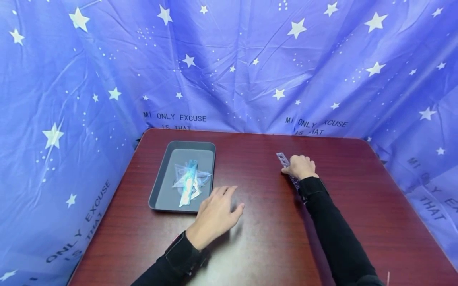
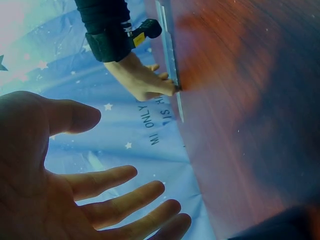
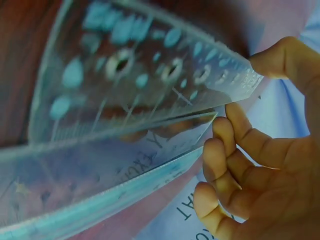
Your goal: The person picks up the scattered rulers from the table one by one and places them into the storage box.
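Note:
On the right side of the table, my right hand [image 1: 301, 166] pinches a clear ruler [image 1: 282, 159] with dark round marks. In the right wrist view, the thumb presses the end of the clear ruler [image 3: 135, 75], which has holes and pale blue patches. Fingertips meet a teal-edged strip [image 3: 100, 202] behind it; I cannot tell whether it is a separate ruler. My left hand [image 1: 216, 214], fingers spread and empty, hovers over the table by the near right corner of a grey tray [image 1: 162, 178]. Inside lie a shiny teal ruler [image 1: 188, 184] and clear triangular pieces [image 1: 203, 174], overlapping.
The reddish-brown table [image 1: 257, 159] has rounded far corners. Blue curtains [image 1: 243, 59] with white stars and printed words hang behind it and along both sides. Black sleeves and wrist straps [image 1: 313, 186] cover both arms.

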The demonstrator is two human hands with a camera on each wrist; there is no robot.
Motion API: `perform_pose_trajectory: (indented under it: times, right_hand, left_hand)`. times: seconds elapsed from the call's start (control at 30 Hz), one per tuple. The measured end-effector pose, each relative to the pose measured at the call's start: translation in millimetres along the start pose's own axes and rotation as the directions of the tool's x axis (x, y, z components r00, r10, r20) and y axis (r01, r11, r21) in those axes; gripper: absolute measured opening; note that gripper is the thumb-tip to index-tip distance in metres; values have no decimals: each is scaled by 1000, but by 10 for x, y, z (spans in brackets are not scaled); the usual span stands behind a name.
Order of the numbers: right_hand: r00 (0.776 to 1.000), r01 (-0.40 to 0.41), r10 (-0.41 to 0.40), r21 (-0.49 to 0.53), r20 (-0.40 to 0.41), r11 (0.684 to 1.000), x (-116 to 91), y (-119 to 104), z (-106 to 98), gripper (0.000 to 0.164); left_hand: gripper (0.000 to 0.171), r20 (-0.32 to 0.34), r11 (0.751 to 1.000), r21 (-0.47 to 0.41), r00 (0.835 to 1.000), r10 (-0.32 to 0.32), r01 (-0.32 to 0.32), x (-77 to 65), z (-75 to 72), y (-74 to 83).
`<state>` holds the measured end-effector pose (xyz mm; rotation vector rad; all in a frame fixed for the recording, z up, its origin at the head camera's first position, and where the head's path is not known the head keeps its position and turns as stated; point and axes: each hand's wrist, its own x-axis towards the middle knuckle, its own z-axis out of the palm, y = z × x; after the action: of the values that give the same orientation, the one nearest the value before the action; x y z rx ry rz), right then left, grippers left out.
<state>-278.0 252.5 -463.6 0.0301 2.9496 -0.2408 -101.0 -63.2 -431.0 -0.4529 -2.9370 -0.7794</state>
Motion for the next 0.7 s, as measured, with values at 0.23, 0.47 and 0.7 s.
perform_pose_trajectory:
  times: [0.23, 0.47, 0.7]
  right_hand:
    - [997, 19, -18, 21, -80, 1000, -73, -57, 44, 41]
    - [992, 55, -43, 97, -120, 994, -243, -147, 12, 38]
    - [982, 131, -117, 95, -146, 987, -524, -359, -55, 41]
  left_hand:
    - [61, 43, 999, -43, 999, -29, 31, 4, 82, 8]
    - [61, 51, 986, -154, 997, -60, 67, 29, 162, -4]
    - [55, 26, 914, -381, 990, -141, 140, 116, 267, -58]
